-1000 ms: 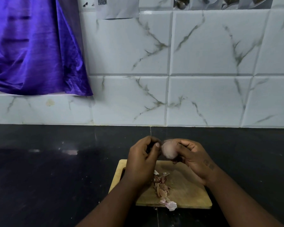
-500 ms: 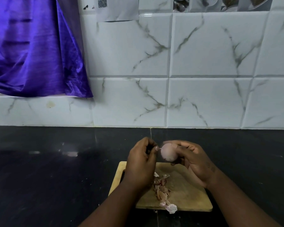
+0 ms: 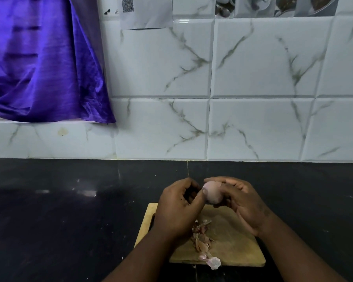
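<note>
A peeled, pale pink onion (image 3: 213,193) is held just above the far edge of a wooden cutting board (image 3: 237,251). My right hand (image 3: 244,206) grips it from the right, fingers curled round its back. My left hand (image 3: 178,209) is curled beside it, and its thumb tip pinches at the onion's left end. What lies under the left fingers is hidden. A small heap of dry onion skins (image 3: 202,236) lies on the board below my hands, and one pale piece (image 3: 213,263) hangs over the board's near edge.
The board sits on a black stone counter (image 3: 69,220) that runs left and right. A white marble-patterned tiled wall (image 3: 253,88) stands behind it. A purple cloth (image 3: 39,68) hangs at the upper left, and paper sheets (image 3: 145,13) are stuck to the wall.
Both hands stay together over the board. The onion has turned slightly in my right hand, and my left thumb keeps working at its end.
</note>
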The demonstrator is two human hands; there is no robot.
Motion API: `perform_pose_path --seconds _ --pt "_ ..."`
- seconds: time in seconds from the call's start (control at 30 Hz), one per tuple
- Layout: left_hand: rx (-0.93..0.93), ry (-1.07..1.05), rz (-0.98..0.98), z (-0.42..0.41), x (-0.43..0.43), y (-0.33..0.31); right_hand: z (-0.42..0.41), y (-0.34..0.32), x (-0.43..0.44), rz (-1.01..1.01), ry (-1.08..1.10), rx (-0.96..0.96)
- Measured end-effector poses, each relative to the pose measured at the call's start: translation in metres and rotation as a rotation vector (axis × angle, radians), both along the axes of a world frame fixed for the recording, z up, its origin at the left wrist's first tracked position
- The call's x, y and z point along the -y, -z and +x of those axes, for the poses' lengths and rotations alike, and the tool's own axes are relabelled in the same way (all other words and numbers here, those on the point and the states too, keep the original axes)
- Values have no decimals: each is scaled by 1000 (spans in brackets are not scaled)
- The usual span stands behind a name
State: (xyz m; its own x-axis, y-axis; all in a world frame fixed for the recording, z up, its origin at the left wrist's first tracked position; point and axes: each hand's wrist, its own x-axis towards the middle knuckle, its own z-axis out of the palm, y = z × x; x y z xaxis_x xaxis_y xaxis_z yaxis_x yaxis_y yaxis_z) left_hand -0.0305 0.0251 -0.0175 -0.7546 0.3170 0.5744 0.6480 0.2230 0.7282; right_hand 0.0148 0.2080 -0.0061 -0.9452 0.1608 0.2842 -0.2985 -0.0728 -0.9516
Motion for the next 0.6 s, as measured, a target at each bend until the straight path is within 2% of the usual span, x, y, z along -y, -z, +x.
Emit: perform_pose_path --seconds 0.47,0.6 --pt "47 23 61 -2 -1 1 1 -2 1 -76 -12 16" --pt "19 35 31 1 -1 0 0 0 -2 -26 0 3"
